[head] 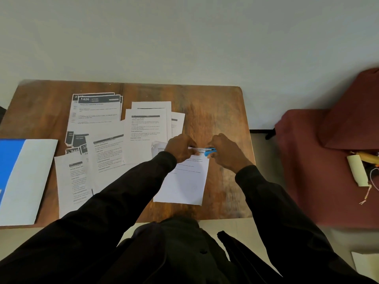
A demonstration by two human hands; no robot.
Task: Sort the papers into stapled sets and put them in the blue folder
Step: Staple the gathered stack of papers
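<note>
A set of printed sheets (184,181) lies on the wooden table (221,111) in front of me. My left hand (181,149) pinches its top edge. My right hand (225,152) grips a small blue stapler (210,151) whose jaws sit over the top right corner of that set. Several other printed papers lie spread out: a pile with dark headers (96,111) at the back left, a stack (149,124) in the middle, and loose sheets (78,181) at the front left. The blue folder (24,177) lies at the table's left edge.
A dark red cloth-covered seat (328,150) stands to the right of the table, with a white roll (357,171) and string on it. A grey wall rises behind the table. My dark sleeves and lap fill the lower part of the view.
</note>
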